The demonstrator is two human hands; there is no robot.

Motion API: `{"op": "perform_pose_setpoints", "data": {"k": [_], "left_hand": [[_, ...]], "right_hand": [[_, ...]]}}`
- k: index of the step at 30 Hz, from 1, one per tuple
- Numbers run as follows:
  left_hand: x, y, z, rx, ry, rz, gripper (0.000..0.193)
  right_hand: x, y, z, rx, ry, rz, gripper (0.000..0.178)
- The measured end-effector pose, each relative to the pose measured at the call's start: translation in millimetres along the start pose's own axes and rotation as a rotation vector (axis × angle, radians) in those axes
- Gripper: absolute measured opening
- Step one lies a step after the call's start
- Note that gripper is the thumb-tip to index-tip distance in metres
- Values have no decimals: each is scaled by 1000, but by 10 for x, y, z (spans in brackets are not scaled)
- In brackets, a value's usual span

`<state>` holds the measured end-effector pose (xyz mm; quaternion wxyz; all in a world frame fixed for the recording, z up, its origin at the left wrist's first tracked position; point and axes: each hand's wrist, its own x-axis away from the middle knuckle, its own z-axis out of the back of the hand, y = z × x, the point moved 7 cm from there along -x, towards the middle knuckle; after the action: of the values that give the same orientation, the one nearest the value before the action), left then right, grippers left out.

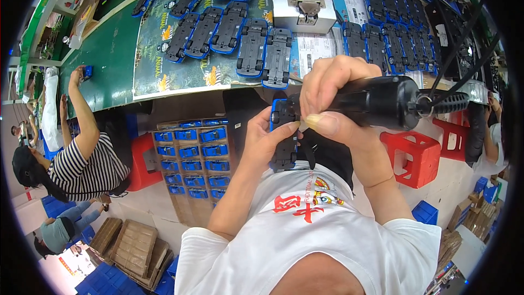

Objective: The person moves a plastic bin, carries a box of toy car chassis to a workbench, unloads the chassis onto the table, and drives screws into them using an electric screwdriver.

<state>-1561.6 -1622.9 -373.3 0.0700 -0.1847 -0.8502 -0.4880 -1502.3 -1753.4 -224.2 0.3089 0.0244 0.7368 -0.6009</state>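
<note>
The green workbench (112,63) filled the upper field, bearing a printed mat (158,65) on which rows of blue toy cars (229,27) lay upside down, black undersides showing, beside a pale metal fixture (304,0). Below the bench edge an open carton of blue toy cars (191,155) stood on the floor, with red plastic stools (409,155) to either side. At far left a co-worker in a striped shirt (82,166) reached one arm up to the bench. The black electric screwdriver (382,101), cable trailing to the right, lay roughly level in the right hand (333,95), whose fingers were curled tight around its barrel, the thumb pressed near the tip. The left hand (267,139) gripped an inverted blue toy car (285,136) from the left side, thumb on its black chassis; the car was held in front of the chest, just below the bench edge, with the screwdriver tip meeting its upper end.
</note>
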Motion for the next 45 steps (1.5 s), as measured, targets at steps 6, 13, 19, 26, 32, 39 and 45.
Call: {"op": "perform_pose_setpoints", "data": {"k": [6, 13, 19, 26, 32, 39, 45], "left_hand": [[156, -162, 556, 276, 229, 121, 48], [464, -196, 924, 464, 128, 95, 83], [402, -201, 951, 428, 148, 87, 86], [278, 131, 947, 593, 197, -121, 83], [107, 317, 764, 610, 254, -156, 53], [69, 394, 615, 463, 230, -213, 52], [57, 374, 580, 448, 291, -124, 55]], "right_hand": [[-383, -352, 412, -221, -79, 387, 16], [-1132, 22, 708, -548, -8, 732, 14], [-1052, -45, 579, 286, 380, 285, 21], [-1170, 63, 485, 168, 314, 15, 22], [-544, -207, 57, -371, -92, 88, 17], [-233, -176, -421, -515, -154, 19, 20], [-195, -142, -446, -445, -200, -16, 21]]}}
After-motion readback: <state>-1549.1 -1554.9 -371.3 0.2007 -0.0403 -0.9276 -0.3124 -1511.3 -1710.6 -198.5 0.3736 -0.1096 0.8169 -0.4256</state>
